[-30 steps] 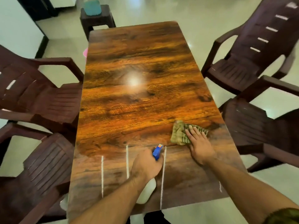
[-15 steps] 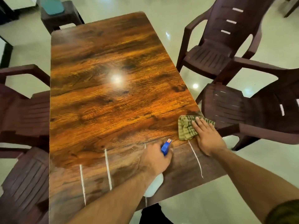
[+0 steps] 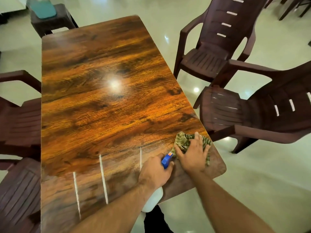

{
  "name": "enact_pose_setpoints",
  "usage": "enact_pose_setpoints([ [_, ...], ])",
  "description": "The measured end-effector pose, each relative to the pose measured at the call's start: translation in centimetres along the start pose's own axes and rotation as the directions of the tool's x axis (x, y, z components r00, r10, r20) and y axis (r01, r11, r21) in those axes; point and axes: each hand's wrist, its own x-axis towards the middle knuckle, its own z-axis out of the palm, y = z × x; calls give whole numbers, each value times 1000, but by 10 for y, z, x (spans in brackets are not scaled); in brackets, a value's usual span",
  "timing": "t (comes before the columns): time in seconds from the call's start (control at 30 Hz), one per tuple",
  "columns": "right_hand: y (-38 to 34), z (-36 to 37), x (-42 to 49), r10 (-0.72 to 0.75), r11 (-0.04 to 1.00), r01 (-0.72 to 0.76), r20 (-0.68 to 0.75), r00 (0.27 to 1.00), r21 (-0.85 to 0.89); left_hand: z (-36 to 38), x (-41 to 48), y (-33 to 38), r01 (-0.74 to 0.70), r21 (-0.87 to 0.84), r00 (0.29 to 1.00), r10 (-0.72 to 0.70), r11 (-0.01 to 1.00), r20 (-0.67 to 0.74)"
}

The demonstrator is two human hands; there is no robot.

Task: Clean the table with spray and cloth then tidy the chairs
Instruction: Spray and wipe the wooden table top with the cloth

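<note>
Blue-nozzled spray (image 3: 166, 160) in L hand (image 3: 155, 172) grip, R hand (image 3: 191, 155) flat on cloth (image 3: 182, 140), label (image 3: 170, 154) blurred

Table (image 3: 101, 106): glossy wood grain. Chairs (image 3: 218, 52): matt ribbed plastic. Cloth (image 3: 183, 140): striped fabric. Floor (image 3: 252, 182): shiny.

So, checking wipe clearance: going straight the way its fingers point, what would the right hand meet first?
Past the cloth under it, the right hand likely reaches the table edge first, then the nearest chair's armrest; depth unclear.
</note>
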Motion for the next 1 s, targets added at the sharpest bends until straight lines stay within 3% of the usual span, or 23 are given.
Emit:
enact_pose_setpoints([
  [0.07,-12,10,-11,-5,1000,5,-13,1000,-5,2,-4,1,-1,1,1000,1,1000,5],
  [0.17,20,6,-33,-362,924,375,143,921,-75,1,-10,2,-10,-7,1000,10,1000,0],
  [0.23,58,-8,-27,-460,870,480,167,872,-113,1,-14,0,-14,-2,1000,14,1000,-8],
  [0.27,72,-13,-20,-410,894,424,118,904,-145,0,-15,0,-17,-1,1000,17,1000,-9],
  [0.33,82,-23,-6,-98,988,98,7,995,-122,1,-19,0,-26,15,1000,26,1000,-4],
  [0.4,69,-20,-3,93,992,-92,4,996,-82,3,-21,0,-35,21,999,35,999,-2],
  [0.43,60,-14,-9,66,992,-64,10,998,-113,4,-23,0,-39,24,999,39,999,0],
  [0.5,53,0,-32,-130,982,132,20,991,-134,8,-25,1,-41,29,999,41,999,7],
  [0.57,64,5,-61,-350,919,363,106,931,-152,12,-27,2,-41,33,999,41,999,18],
  [0.63,87,-1,-64,-446,868,471,168,879,-155,15,-29,5,-54,34,998,53,998,26],
  [0.7,101,-12,-46,-323,920,341,119,939,-191,16,-31,6,-56,19,998,55,998,28],
  [0.77,97,-17,-28,-36,985,44,50,998,-165,16,-34,7,-61,11,998,60,998,36],
  [0.83,75,-9,-29,31,989,-23,49,998,-146,15,-37,7,-61,6,997,61,998,42],
  [0.9,61,9,-55,-159,974,167,68,985,-154,17,-39,6,-65,21,997,64,998,51],
  [1.0,83,12,-89,-455,868,479,178,873,-131,18,-42,4,-73,28,995,71,997,71],
])
